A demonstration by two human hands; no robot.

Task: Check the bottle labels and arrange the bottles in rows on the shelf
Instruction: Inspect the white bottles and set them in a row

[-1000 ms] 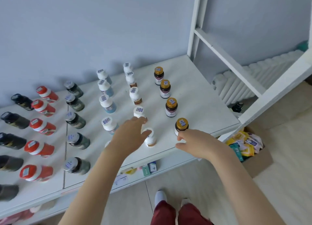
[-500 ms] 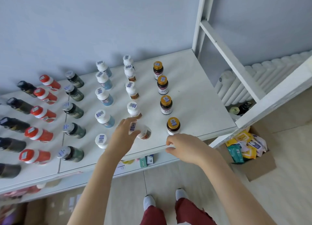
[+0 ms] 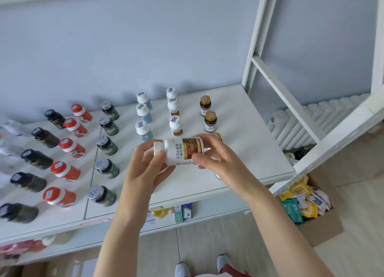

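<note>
A white bottle with a brown label (image 3: 180, 151) lies sideways in the air above the white shelf (image 3: 245, 152), its label facing me. My left hand (image 3: 147, 166) grips its cap end and my right hand (image 3: 216, 160) grips its base end. On the shelf stand rows of bottles: gold-capped brown ones (image 3: 210, 122), white brown-labelled ones (image 3: 175, 125), white blue-labelled ones (image 3: 143, 129), dark green ones (image 3: 106, 145), red ones (image 3: 71, 148) and black ones (image 3: 37, 159). My hands hide the nearer ends of two rows.
A white upright and diagonal brace (image 3: 276, 85) rise at the shelf's right end. A cardboard box of packets (image 3: 305, 202) sits on the floor to the right, near a white radiator (image 3: 301, 118). Small boxes (image 3: 182, 212) stand on the lower shelf.
My left hand lifted the white brown-labelled bottle off the shelf's front and turned it sideways. My right hand left the shelf edge and took hold of its base. The view rose.
</note>
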